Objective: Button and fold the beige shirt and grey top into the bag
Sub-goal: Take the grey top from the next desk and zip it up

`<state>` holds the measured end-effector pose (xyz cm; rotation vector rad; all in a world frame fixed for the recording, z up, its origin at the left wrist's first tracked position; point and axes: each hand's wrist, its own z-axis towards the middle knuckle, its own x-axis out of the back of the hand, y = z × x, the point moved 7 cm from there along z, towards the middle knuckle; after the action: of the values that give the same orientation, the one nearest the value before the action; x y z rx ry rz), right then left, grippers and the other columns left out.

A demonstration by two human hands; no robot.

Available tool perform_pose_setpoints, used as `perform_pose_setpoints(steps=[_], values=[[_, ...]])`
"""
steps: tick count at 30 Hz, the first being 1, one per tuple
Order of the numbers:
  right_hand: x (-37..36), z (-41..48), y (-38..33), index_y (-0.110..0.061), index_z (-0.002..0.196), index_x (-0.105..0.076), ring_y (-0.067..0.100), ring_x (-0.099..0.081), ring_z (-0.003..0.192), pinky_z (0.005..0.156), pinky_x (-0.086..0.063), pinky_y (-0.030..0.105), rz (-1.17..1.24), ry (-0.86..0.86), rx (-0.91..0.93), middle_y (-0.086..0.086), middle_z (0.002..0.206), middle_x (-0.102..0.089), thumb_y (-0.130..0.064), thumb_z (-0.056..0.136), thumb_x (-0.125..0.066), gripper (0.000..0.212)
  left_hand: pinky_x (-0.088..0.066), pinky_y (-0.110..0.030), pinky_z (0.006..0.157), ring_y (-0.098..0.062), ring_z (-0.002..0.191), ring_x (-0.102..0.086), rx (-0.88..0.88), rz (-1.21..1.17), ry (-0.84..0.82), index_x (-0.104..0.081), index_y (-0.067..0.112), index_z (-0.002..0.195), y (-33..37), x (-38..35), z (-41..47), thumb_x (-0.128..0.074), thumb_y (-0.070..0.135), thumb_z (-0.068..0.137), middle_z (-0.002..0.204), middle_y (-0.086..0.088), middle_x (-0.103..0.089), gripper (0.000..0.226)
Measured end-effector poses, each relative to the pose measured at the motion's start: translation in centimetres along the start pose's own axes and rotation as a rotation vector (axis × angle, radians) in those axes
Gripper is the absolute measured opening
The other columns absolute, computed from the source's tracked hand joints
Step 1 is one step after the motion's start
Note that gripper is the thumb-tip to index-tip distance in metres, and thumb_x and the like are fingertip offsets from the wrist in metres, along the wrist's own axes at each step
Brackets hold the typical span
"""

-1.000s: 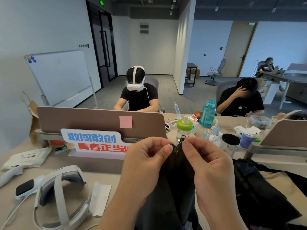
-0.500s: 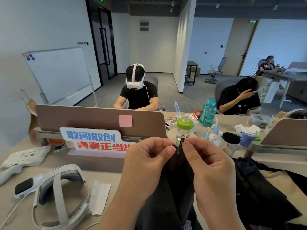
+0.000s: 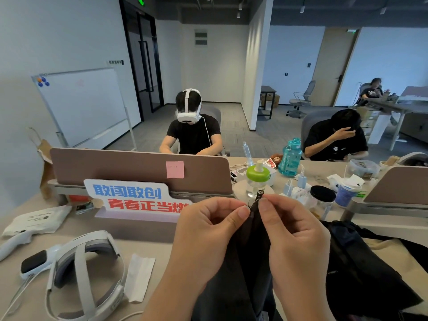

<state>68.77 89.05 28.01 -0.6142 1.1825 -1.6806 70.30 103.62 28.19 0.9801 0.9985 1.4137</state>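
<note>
While the left hand (image 3: 208, 230) and right hand (image 3: 296, 239) each pinch the grey top (image 3: 250, 262) at its raised upper edge above the counter (image 3: 162, 246), fastening seems the step in hand, and next the fingers (image 3: 243, 212) must bring both edges together.

The light was bright, soft and even across the walls and the desk (image 3: 162, 249), while the ceiling (image 3: 324, 10) at 12 o'clock was dim by contrast. Shadows were faint, with a soft one under the headset (image 3: 83, 274) at 8 o'clock. The grey top (image 3: 245, 262) at 6 o'clock read nearly black, its folds hard to make out. The wide lens bent the edges: the whiteboard (image 3: 81, 107) at 10 o'clock and the pillar (image 3: 257, 66) at 1 o'clock leaned. The far seated person (image 3: 372, 89) at 2 o'clock was soft and short of detail.
</note>
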Motion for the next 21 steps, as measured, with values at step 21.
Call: perform_pose_setpoints(steps=[21], values=[[0.1, 0.5, 1.2, -0.027, 0.075, -0.072, 0.010, -0.070, 0.074, 0.066, -0.056, 0.025, 0.108, -0.016, -0.205, -0.009, 0.074, -0.073, -0.017, 0.079, -0.070, 0.011, -0.054, -0.015, 0.066, -0.006, 0.071, -0.071, 0.063, -0.049, 0.007, -0.074, 0.020, 0.080, -0.6, -0.1, 0.4, -0.071, 0.021, 0.076, 0.073, 0.005, -0.076, 0.005]])
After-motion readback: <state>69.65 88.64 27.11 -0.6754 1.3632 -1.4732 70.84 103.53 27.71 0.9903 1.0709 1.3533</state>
